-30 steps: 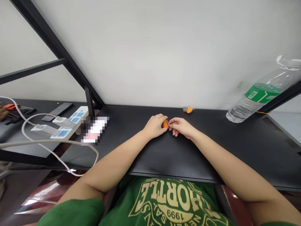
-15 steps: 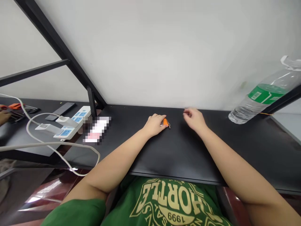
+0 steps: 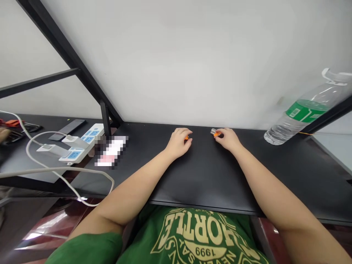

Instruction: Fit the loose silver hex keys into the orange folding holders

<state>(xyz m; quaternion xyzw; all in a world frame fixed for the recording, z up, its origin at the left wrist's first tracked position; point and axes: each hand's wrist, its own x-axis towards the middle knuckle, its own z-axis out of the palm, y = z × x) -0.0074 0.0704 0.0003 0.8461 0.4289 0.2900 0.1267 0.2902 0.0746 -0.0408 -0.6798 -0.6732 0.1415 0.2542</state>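
My left hand (image 3: 177,143) is curled near the middle of the black table. A small orange patch of a hex key set (image 3: 186,138) shows between its thumb and forefinger; my fingers and palm hide the rest. Farther right, my right hand (image 3: 228,138) pinches a second hex key set (image 3: 217,134) by its orange holder. Several silver rods stick out from that one towards the back left, close to the wall. A stretch of tabletop separates the two hands.
A large clear bottle (image 3: 297,117) with a green label stands at the right. On the left are a white power strip (image 3: 82,143) with plugs, looped white cables (image 3: 59,170) and a black rack frame (image 3: 90,86). A co-worker's hand (image 3: 3,135) shows at the far left beside orange tools.
The hex key set by my left hand, largely exposed before, is now mostly covered by my fingers. My right hand, blurred earlier, has steadied, and the orange holder and silver rods in it show.
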